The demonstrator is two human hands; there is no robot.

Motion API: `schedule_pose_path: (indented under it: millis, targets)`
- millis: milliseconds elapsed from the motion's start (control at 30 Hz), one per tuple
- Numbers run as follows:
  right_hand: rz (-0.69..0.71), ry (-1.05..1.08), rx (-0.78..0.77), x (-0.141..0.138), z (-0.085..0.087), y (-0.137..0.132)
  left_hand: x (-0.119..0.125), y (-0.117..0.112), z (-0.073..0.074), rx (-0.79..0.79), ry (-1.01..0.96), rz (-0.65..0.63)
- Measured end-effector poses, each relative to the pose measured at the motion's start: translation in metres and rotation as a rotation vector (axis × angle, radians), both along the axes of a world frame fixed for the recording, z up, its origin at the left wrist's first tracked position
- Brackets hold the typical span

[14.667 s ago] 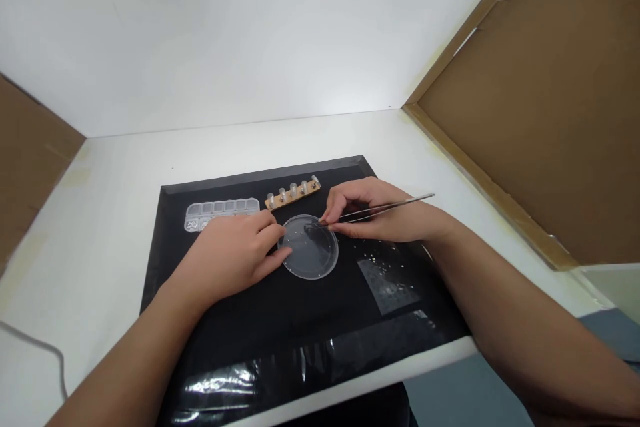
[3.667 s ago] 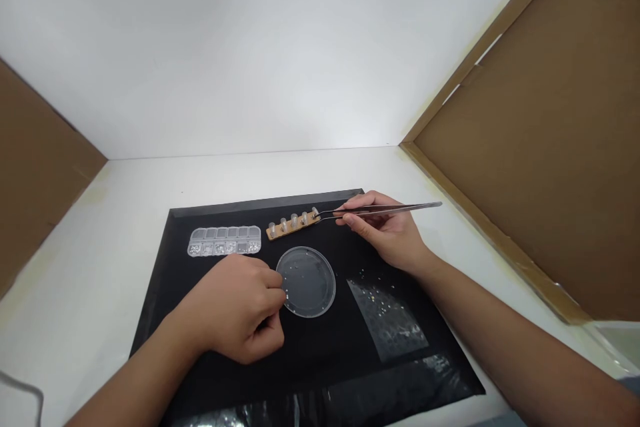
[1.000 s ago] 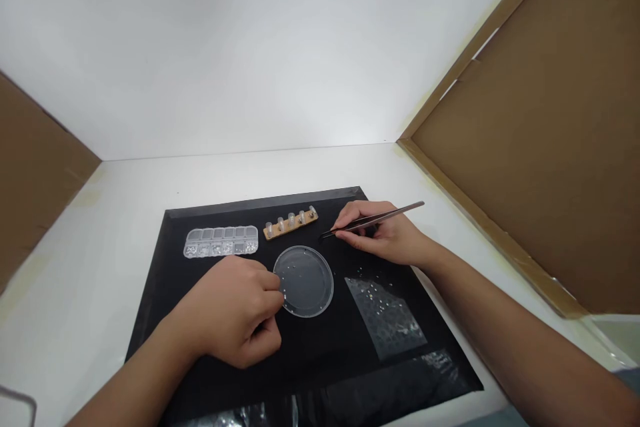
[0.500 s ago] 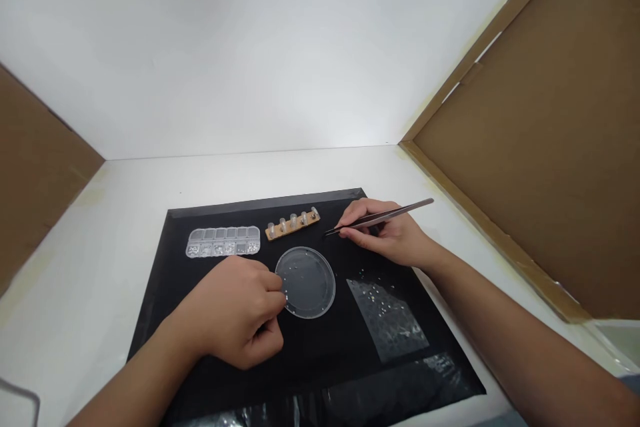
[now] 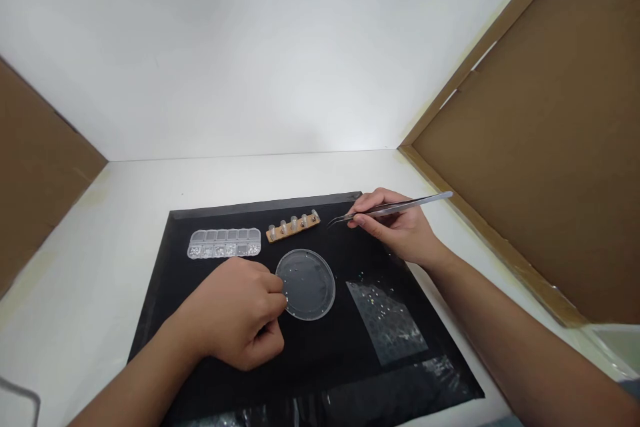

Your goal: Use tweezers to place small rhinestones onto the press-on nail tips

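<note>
In the head view my right hand (image 5: 393, 223) grips a pair of thin metal tweezers (image 5: 400, 207) like a pen. Their curved tips point left, slightly apart over the black mat, with nothing visible between them. My left hand (image 5: 245, 313) is curled into a fist at the left rim of a shallow clear round dish (image 5: 307, 287); its fingertips are hidden, so I cannot tell if it holds anything. Tiny shiny bits lie in the dish. Behind it stands a tan strip (image 5: 287, 230) carrying several clear, nail-tip-like pieces. A clear compartment box (image 5: 225, 243) holds small glittery pieces in its front row.
A clear plastic sheet (image 5: 393, 330) with scattered tiny shiny bits lies on the right of the black mat (image 5: 320, 363). Clear film covers the mat's near edge. Brown cardboard panels (image 5: 540, 120) flank the white table, and a white wall (image 5: 250, 53) rises behind.
My right hand has shifted slightly right and up with the tweezers, whose tips have drawn a little apart and now show more clearly. My left hand has stayed in place.
</note>
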State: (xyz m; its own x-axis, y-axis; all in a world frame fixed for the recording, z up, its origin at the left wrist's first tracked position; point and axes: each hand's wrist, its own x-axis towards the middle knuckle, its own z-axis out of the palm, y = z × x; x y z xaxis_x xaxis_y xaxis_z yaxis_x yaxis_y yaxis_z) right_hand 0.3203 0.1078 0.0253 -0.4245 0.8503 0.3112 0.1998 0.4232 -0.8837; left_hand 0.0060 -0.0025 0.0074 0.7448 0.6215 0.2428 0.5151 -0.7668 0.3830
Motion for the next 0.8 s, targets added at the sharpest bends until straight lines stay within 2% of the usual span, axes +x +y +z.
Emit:
schedule_pose_path:
  millis: [133, 433, 600, 800]
  targets:
    - [-0.114, 0.105, -0.062, -0.005, -0.004, 0.0, 0.0, -0.001, 0.001, 0.008, 0.004, -0.004]
    - [-0.206, 0.153, -0.162, -0.011, -0.016, 0.007, 0.0, 0.0, 0.0, 0.009, 0.012, -0.007]
    - [-0.219, 0.227, -0.258, -0.012, -0.022, 0.012, 0.0, -0.001, 0.0, 0.0, 0.016, -0.004]
    - [-0.162, 0.267, -0.259, -0.013, -0.018, 0.01, 0.0, 0.0, 0.001, -0.002, 0.009, -0.007]
